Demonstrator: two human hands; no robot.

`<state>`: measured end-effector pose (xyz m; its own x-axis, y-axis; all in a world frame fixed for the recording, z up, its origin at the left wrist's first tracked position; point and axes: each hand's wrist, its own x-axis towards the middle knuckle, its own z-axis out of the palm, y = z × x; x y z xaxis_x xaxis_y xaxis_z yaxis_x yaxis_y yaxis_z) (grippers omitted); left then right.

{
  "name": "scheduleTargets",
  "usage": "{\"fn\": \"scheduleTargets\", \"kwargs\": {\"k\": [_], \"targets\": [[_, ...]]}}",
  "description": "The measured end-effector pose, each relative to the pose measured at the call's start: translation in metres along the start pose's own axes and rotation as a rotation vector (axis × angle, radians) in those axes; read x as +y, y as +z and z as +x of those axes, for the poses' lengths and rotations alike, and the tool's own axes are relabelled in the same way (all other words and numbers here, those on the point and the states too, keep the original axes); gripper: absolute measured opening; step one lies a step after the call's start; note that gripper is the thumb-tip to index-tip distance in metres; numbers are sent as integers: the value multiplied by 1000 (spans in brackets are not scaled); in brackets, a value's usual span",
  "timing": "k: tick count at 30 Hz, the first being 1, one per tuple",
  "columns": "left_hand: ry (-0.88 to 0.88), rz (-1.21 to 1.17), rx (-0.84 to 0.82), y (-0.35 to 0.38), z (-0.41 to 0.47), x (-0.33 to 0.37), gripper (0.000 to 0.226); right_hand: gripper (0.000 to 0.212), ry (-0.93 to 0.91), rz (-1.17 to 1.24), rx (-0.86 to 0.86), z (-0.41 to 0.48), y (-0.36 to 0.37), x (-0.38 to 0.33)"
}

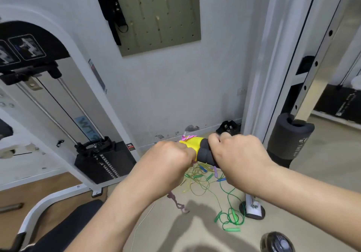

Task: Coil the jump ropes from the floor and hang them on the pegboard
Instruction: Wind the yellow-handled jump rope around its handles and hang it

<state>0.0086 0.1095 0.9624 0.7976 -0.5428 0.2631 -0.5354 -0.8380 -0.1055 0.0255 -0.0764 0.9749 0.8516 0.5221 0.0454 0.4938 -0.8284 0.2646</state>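
Both fists closed on yellow-and-grey foam jump-rope handles [199, 150], chest-high: left hand [172, 160] on yellow end, right hand [236, 154] on grey. Pink braided rope [178, 203] dangles. Green and yellow ropes [213, 185] tangled on floor below olive pegboard [175, 27].

Two bare hands, left hand [172, 155] and right hand [237, 154], both closed round one yellow-and-grey foam-gripped jump-rope handle bundle [197, 149]. One pink braided rope [178, 203] hanging below. One tangle of thin green and yellow cord ropes [207, 181] on the floor, exact rope count unclear; at least three green plastic handles [232, 229] and two blue ones [221, 179]. One olive-green pegboard [175, 27] with several wooden pegs. One black weight stack [103, 160]. One grey foam roller pad [289, 138].
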Motion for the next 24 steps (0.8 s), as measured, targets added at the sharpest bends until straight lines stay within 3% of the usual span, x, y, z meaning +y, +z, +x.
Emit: {"fn": "scheduleTargets", "kwargs": {"k": [3,6,10,14,20,24], "targets": [[37,3,-17,-13,-3,5,15,42,-100,-68,26,1,-8,-4],[-87,-29,-167,-39,-1,9,31,39,-212,-160,96,4,-3,-10],[-365,-578,-368,-69,1,-12,27,17,-442,-228,389,3,0,-15],[-389,-941,-292,-69,-6,-36,26,20,-547,-168,631,8,-16,-12],[-349,-993,-344,-60,-10,-53,35,33,-575,-92,675,18,-15,-20],[-335,-990,-462,-58,-19,-70,45,35,-578,-43,709,23,-21,-27]]}}
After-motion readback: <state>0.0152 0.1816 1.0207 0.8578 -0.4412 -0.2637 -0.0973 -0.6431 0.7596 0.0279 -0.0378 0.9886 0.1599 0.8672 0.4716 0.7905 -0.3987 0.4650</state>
